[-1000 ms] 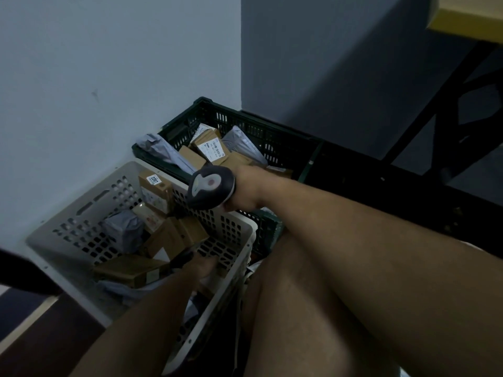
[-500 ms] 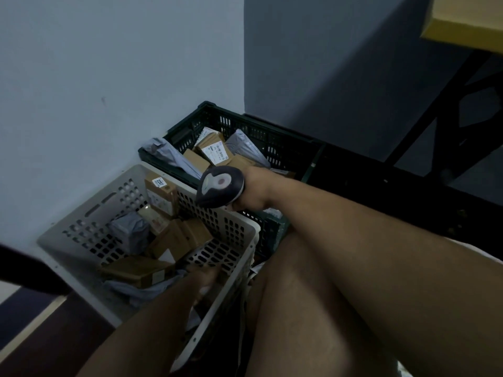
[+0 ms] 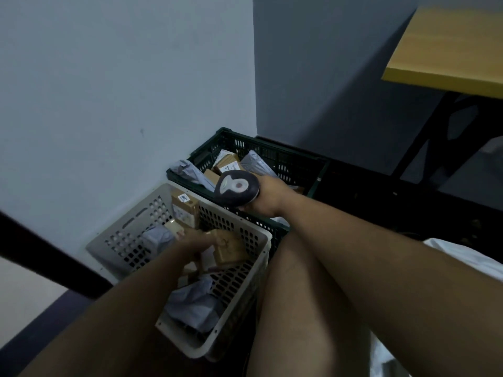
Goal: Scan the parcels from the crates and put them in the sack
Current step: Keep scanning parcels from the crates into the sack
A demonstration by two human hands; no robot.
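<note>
**Head view: left hand now reaching deeper into the grey crate**

Left hand (image 3: 194,239) is moving up from the near end of the grey crate (image 3: 262,261) toward its middle, and is now sitting among the cardboard parcels. Fingers are curling down over a small brown box (image 3: 227,247), but contact is partly hidden, so cannot tell whether it is actually gripping yet. Right hand (image 3: 268,198) is gripping the scanner (image 3: 236,187), which is hovering above the crate's far rim, a bit farther back than a second ago. Judgement: a pick is starting, the scan has not happened yet.

Tall box with a label (image 3: 185,209) is standing upright just beyond the left hand, with a grey mailer bag (image 3: 156,239) beside it and another bag (image 3: 194,302) lying at the near end. Green crate (image 3: 272,155) behind is holding more parcels. White sack (image 3: 468,258) is lying at the right edge, well apart from the crates.

In the way: the person's own bare leg (image 3: 304,308) is sitting between crates and sack, and neighbouring parcels are crowding the small box. Wooden table (image 3: 449,50) is standing upper right.
</note>
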